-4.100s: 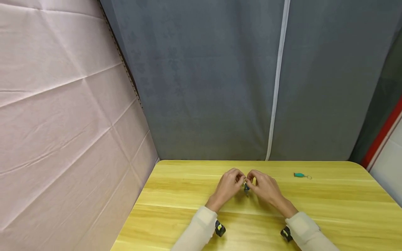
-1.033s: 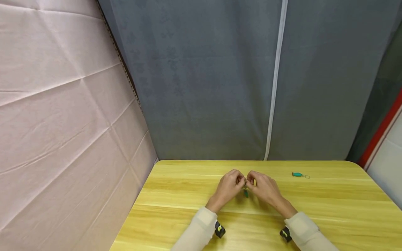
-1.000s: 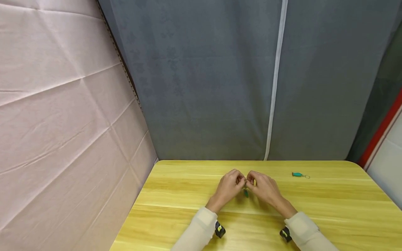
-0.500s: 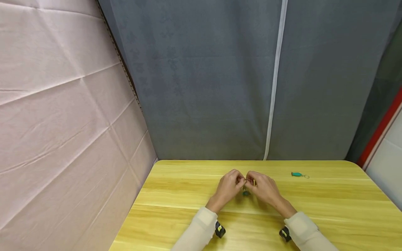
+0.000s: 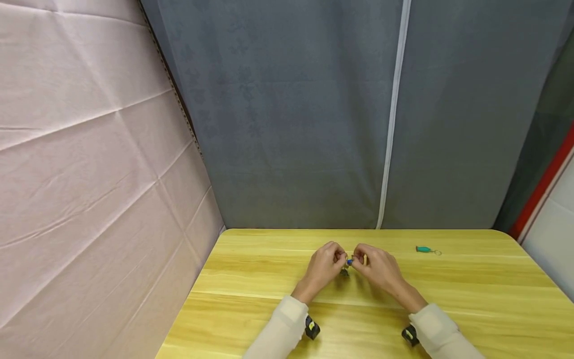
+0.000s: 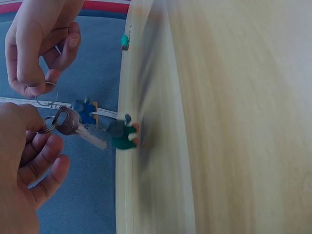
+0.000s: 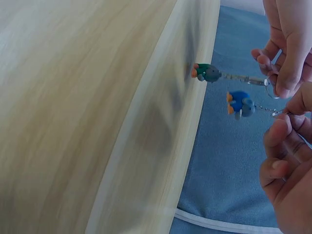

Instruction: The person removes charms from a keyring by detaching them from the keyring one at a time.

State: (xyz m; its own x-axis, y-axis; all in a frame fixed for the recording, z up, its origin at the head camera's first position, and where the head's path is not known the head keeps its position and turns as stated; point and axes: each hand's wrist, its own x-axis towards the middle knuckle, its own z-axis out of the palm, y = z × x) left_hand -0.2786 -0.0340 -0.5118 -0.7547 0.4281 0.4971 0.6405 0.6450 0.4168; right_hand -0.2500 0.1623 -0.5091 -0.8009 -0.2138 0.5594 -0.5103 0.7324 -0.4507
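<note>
My left hand (image 5: pixel 324 265) pinches a split ring bearing a key (image 6: pixel 68 122) and a keychain with a small green elephant figure (image 6: pixel 124 134) hanging from it. Facing it, my right hand (image 5: pixel 377 267) pinches a second metal ring (image 6: pixel 47 94). From that ring a blue elephant keychain (image 7: pixel 241 104) hangs on a short bead chain. Both figures hang above the table, side by side in the right wrist view. In the head view the blue one shows between the fingertips, and the green one is a small dark shape below the left hand.
A teal keychain (image 5: pixel 423 249) with its own ring lies on the wooden table (image 5: pixel 251 279), farther back to the right. A grey curtain (image 5: pixel 291 124) hangs behind the table, and a pale pink cloth wall (image 5: pixel 89 174) stands at left.
The hands were fingertip to fingertip half a second ago and are now slightly apart. The blue elephant keychain has come into view between them; the green one has shifted left with the left hand.
</note>
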